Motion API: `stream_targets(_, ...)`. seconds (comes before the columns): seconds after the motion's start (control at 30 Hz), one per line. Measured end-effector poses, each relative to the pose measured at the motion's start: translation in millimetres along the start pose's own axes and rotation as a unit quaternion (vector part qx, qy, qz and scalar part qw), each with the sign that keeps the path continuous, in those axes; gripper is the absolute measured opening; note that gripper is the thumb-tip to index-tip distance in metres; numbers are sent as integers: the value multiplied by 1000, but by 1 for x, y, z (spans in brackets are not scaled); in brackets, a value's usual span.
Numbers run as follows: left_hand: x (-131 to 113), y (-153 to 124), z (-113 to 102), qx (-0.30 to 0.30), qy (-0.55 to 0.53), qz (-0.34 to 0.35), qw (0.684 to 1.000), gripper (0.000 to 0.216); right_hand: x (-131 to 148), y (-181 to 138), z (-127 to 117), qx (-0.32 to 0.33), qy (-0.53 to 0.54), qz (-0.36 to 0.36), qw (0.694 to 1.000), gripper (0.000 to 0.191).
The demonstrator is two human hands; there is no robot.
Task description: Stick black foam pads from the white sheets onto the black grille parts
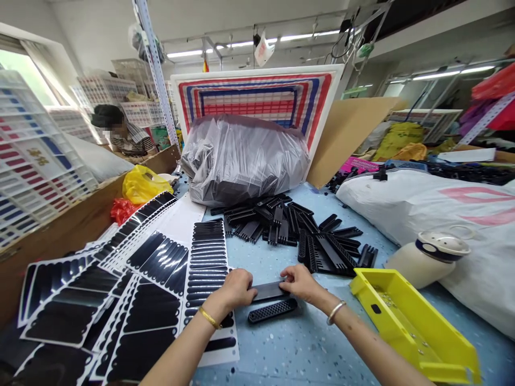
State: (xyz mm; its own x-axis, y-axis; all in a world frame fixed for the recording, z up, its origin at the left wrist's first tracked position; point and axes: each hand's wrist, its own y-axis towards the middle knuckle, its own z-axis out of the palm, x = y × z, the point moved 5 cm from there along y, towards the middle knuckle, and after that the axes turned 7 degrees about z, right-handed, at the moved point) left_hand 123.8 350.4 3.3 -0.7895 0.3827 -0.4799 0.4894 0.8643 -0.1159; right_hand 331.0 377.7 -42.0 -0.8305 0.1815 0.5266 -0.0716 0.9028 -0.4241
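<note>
My left hand [236, 288] and my right hand [298, 282] pinch the two ends of a flat black plastic strip [269, 291] just above the blue table [281, 354]. Both hands have their fingers closed on it. A black perforated oblong piece [272, 310] lies on the table right below the strip. To the left of my left hand lies a white sheet of black oblong stickers [207, 257]. Beyond my hands sits a heap of black comb-like plastic parts [298, 233].
More sticker sheets [100, 300] fan out at the left. A yellow plastic tray [410, 321] lies at the right, a white jar [430, 254] behind it, then a big white sack [442, 214]. A grey plastic bag [241, 158] stands at the back. Another person [120, 131] sits far left.
</note>
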Motion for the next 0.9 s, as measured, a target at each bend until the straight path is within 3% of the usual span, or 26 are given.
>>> stream_targets(0.3,-17,-24,7,-32,-64,16,997,18,0,-23,4,-35,5,-32,999,24)
stream_targets(0.5,-17,-52,20,-81,-101,9,991,66,-17,-47,-11,-97,-11,-24,995,18)
stream_targets(0.63,-15,-55,32,-88,-68,18,994,39,-4,-62,0,-115,-29,-38,992,20)
stream_targets(0.73,-7,-51,39,-95,-49,37,994,45,10,-72,10,-119,-65,-47,990,31)
stream_targets(0.8,4,-48,43,-99,-55,60,992,54,11,-72,1,-131,-87,-37,987,29)
stream_targets(0.9,16,-41,49,-94,-62,97,989,56,0,-62,-43,-172,-117,14,978,17)
